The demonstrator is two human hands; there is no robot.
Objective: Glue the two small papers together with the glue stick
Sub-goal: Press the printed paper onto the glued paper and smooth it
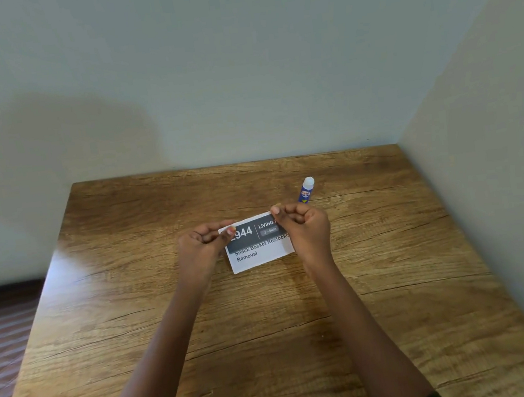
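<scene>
Both forearms reach forward over the wooden table, fingers curled tight. The left hand pinches the far left corner of the printed paper, and the right hand pinches its far right corner, covering the ends of the printed lines. The paper is mid-table; one sheet or two stacked, I cannot tell. The blue glue stick, white-capped, stands just beyond the right hand, which hides its base.
</scene>
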